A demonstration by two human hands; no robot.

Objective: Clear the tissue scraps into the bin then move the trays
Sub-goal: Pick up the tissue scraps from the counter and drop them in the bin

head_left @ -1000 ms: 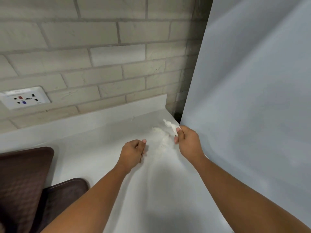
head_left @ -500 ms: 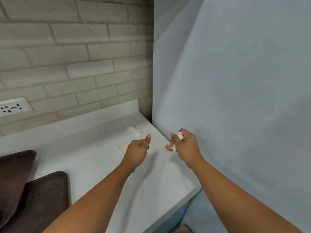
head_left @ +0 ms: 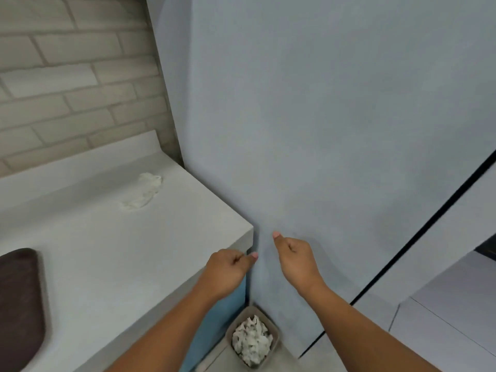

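Left hand, right hand curled, contents hidden, over grey square bin; white tissue scraps, dark brown tray on white desk.

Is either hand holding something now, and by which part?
It cannot be told: left hand and right hand are both curled, palms hidden; nothing shows in them.

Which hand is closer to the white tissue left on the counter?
The left hand. It is at the front corner of the counter, where the tissue scraps lie farther back. The right hand is farther away, off the counter, in front of the blue-grey panel.
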